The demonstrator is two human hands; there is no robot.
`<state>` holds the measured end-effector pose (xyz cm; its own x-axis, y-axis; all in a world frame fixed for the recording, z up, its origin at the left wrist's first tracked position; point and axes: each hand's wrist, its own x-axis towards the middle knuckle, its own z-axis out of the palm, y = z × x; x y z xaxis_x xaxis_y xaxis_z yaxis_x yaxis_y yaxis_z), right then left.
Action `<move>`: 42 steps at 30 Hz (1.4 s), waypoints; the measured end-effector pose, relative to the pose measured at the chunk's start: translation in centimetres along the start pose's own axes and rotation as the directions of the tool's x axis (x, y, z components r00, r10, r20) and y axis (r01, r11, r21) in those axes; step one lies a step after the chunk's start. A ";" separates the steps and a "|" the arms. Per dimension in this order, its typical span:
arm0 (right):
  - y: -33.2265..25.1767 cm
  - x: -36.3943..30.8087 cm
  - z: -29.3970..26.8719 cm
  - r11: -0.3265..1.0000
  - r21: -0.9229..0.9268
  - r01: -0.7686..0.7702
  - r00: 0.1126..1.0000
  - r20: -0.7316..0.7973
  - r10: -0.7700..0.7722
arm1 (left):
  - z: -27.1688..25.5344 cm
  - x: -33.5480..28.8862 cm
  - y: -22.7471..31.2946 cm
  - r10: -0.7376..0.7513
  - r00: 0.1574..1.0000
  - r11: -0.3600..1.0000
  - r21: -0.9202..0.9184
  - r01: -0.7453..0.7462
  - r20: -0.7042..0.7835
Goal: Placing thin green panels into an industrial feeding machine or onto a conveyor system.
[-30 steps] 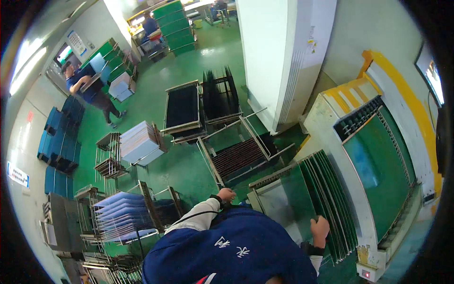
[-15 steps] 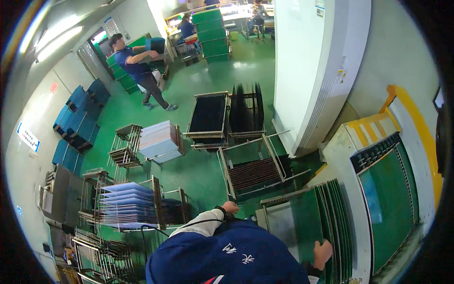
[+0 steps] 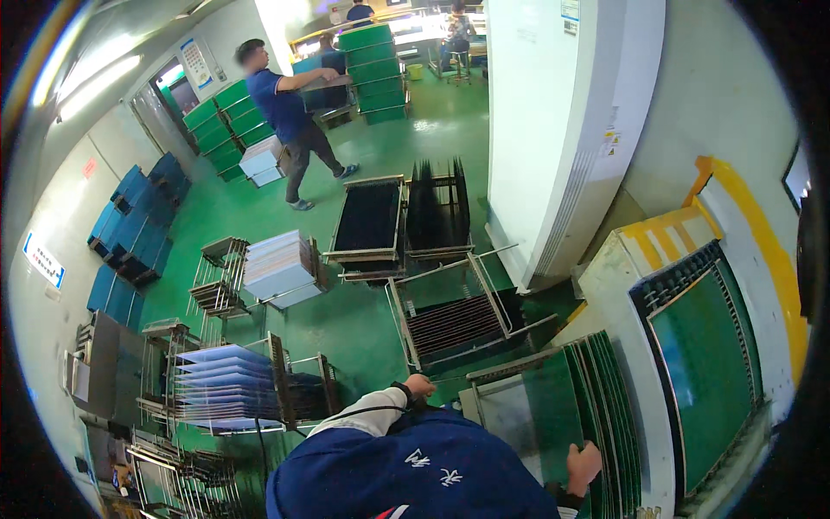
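My right hand (image 3: 584, 465) is closed at the edge of a green panel (image 3: 553, 406), which stands upright at the front of a rack. Several more green panels (image 3: 609, 389) stand close together just right of it. My left hand (image 3: 420, 387), a dark band at its wrist, has its fingers curled in front of my body. It is near the left end of the panel rack's top bar (image 3: 510, 363); what it holds, if anything, is hidden.
Beside the rack, a machine (image 3: 605, 268) holds a green panel (image 3: 713, 372) in its opening. Ahead stand a metal rack (image 3: 450, 333) and racks of dark panels (image 3: 367, 216). White-blue sheets (image 3: 225, 385) fill a rack at left. A person (image 3: 290, 112) walks beyond, carrying a dark bin (image 3: 324, 82).
The person in the background has stepped to the right with the dark bin, uncovering white sheets behind. My view has shifted slightly; my hands keep nearly the same places.
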<state>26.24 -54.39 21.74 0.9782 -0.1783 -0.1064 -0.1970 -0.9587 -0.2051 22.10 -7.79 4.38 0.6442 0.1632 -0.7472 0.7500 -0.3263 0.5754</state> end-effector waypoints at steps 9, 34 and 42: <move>-0.8 0.0 -0.9 0.997 -0.070 0.026 0.998 -0.049 -0.030 | 0.0 2.1 -1.8 0.107 0.994 0.992 0.058 -0.109 0.031; -0.2 0.5 -0.3 0.999 -0.039 0.028 0.999 0.045 -0.026 | 0.3 1.2 -2.0 0.043 0.998 0.999 0.024 -0.042 -0.053; -0.9 0.0 -0.7 0.994 -0.096 0.048 0.999 -0.001 -0.049 | 0.6 1.5 -2.7 0.045 0.999 0.999 -0.020 -0.045 0.007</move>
<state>26.44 -53.66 22.63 0.9867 -0.1316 -0.0954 -0.1424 -0.9830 -0.1159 21.01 -7.24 1.49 0.6762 0.1420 -0.7229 0.7232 -0.3150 0.6146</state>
